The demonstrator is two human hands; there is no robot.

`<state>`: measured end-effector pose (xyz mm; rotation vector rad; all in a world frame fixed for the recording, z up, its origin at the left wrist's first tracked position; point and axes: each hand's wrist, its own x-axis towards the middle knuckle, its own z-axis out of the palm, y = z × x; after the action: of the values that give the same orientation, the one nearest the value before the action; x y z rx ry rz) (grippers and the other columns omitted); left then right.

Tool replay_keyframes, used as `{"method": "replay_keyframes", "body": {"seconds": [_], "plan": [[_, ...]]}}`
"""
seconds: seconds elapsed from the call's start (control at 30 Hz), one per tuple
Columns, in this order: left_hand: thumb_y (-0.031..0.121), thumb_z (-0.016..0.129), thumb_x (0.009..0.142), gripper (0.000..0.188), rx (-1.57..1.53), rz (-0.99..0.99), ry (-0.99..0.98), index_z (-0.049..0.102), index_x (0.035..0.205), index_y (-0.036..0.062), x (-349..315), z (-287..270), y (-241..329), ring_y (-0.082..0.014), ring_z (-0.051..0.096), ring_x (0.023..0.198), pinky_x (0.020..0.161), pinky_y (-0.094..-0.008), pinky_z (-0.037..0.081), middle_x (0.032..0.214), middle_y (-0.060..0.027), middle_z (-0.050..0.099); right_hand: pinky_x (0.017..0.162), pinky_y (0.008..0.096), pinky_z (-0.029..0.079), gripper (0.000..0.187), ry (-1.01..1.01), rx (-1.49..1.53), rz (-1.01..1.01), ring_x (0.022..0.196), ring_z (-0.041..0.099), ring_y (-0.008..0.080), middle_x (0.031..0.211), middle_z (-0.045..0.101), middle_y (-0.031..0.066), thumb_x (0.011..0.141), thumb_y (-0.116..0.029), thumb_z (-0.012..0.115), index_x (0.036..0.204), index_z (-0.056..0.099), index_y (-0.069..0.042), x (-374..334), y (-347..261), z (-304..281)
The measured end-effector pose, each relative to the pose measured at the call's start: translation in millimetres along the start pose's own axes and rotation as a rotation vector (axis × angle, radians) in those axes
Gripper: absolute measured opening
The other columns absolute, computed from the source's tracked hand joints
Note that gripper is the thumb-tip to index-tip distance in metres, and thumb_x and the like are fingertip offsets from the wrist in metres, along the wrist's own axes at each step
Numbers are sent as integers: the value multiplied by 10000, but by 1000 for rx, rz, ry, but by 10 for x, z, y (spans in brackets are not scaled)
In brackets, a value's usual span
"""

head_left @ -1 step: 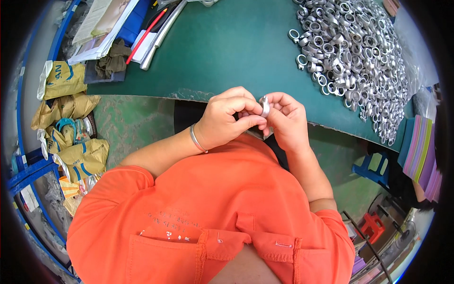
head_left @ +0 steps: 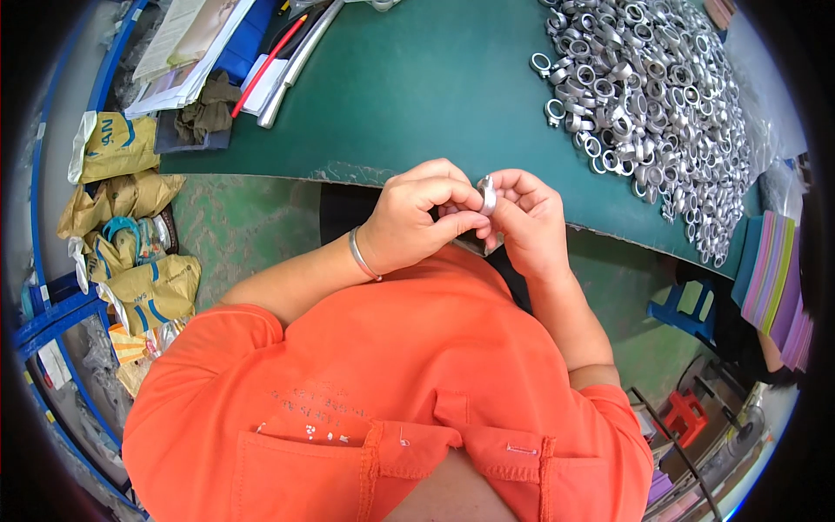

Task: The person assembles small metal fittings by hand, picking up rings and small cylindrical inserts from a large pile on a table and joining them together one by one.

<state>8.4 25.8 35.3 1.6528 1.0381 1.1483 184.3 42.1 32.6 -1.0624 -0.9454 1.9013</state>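
Note:
A small silver metal ring clamp (head_left: 488, 202) with a knob-like lug on top is held in front of my body, by the table's near edge. The thumb and fingers of my right hand (head_left: 532, 228) are closed round it from the right. From the other side my left hand (head_left: 416, 211) meets it, thumb and forefinger pinched together right beside the ring. Whatever lies between those left fingertips is hidden. On the right of the green table (head_left: 417, 96) lies a big heap of similar metal ring clamps (head_left: 635, 96).
Papers (head_left: 187, 65), a red pencil-like stick (head_left: 268, 68) and a crumpled cloth (head_left: 209, 109) lie at the table's far left. Brown-yellow bags (head_left: 152, 291) are stacked by a blue rack on the left. A blue plastic stool (head_left: 683, 309) and colourful stacked sheets (head_left: 770, 274) stand at right.

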Motion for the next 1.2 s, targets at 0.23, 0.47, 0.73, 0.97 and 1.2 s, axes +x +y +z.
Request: {"method": "replay_keyframes", "body": {"seconds": [0.23, 0.47, 0.73, 0.97, 1.2], "plan": [[-30, 656, 833, 145, -475, -340, -48, 600, 966, -29, -26, 22, -18, -165, 654, 827, 707, -271, 561, 898, -84, 614, 595, 217, 525, 121, 148, -356, -417, 712, 636, 117, 888, 641, 92, 848, 32, 601, 964, 635, 34, -67, 133, 39], [83, 560, 932, 194, -709, -582, 23, 556, 1068, -54, 36, -53, 25, -199, 675, 836, 740, -302, 574, 947, -132, 658, 724, 240, 526, 239, 90, -269, -536, 845, 622, 148, 1064, 582, 131, 843, 127, 504, 1054, 601, 73, -111, 121, -38], [140, 537, 952, 187, -1069, -858, -6, 572, 1035, -24, 40, -70, 28, -189, 678, 827, 750, -301, 570, 966, -123, 660, 785, 277, 511, 332, -11, -325, -656, 997, 569, 179, 1098, 576, 149, 825, 101, 576, 1149, 531, 45, -138, 163, -104], [169, 550, 945, 184, -458, -889, -195, 590, 939, -10, -89, -122, 34, -128, 615, 574, 516, -237, 515, 748, -68, 627, 645, 317, 517, 192, -31, -860, -780, 742, 629, 253, 852, 639, 126, 749, 16, 708, 921, 624, 14, -226, 107, -65], [66, 573, 911, 108, -339, -793, -91, 564, 988, -9, -72, -108, 35, -84, 574, 573, 520, -218, 493, 747, -41, 595, 894, 442, 390, 351, 338, -1526, -910, 1039, 534, 305, 1112, 558, 140, 757, -145, 688, 1083, 598, -49, 208, -108, -298]]}}
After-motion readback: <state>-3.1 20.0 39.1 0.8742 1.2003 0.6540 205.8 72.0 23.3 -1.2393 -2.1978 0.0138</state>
